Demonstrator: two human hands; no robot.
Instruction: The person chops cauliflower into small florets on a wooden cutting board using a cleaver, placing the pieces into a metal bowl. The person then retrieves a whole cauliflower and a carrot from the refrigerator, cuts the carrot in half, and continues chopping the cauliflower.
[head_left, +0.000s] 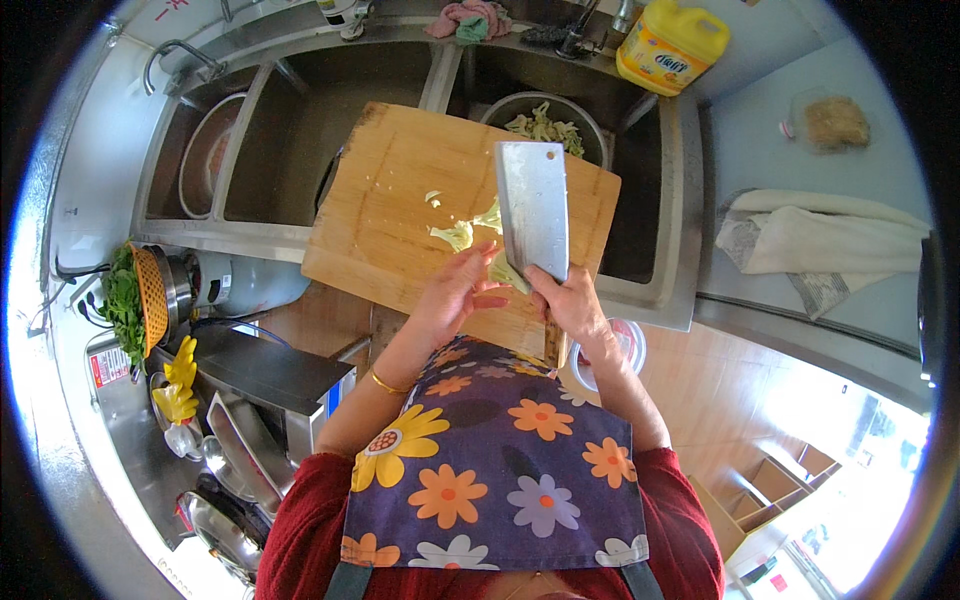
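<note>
A wooden cutting board (390, 195) lies across the edge of a steel sink. My right hand (566, 300) grips a metal cleaver (534, 210), its broad blade raised over the board's right part. Just left of the blade, my left hand (461, 289) has its fingers partly spread beside a cauliflower piece (507, 273); whether it touches that piece I cannot tell. Above the fingers lie a cauliflower floret (454, 235) and another one (488, 217), partly behind the blade. Small white bits are scattered on the board. Beyond it, cut cauliflower (551, 129) fills part of a round metal bowl (598, 142).
A yellow detergent jug (671, 49) and pink cloth (469, 19) stand or lie along the sink's back. On the right counter is a white towel (817, 232). At left are an orange basket (150, 296) of greens and a gas cylinder (262, 281). A plastic tub (636, 345) sits below the board.
</note>
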